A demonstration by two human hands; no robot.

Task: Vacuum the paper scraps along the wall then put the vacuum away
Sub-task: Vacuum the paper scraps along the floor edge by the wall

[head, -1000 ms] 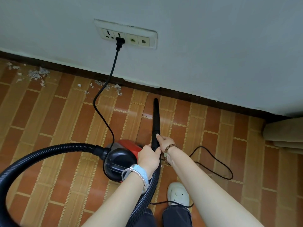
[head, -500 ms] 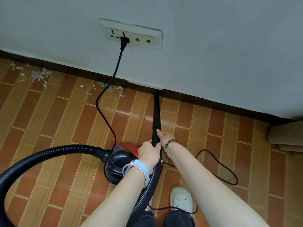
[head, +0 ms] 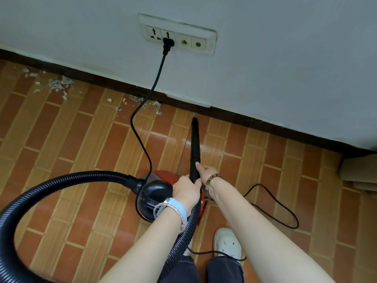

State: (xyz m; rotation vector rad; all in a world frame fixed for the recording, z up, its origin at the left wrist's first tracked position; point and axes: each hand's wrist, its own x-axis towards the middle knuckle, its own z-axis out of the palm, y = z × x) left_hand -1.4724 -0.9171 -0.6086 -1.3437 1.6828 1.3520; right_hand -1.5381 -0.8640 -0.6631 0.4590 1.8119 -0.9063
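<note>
Tiled floor (head: 85, 152): paper scraps (head: 59, 84) by baseboard; red/black vacuum (head: 157, 197), power cord (head: 273, 203), white shoe (head: 226, 242) resting on it.

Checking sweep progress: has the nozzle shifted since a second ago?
Yes: the nozzle has moved left along the baseboard, its tip closer to the paper scraps.

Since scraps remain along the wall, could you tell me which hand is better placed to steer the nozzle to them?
Right. The right hand grips furthest forward on the nozzle; the left hand holds behind it. Paper scraps lie left of its tip.
</note>
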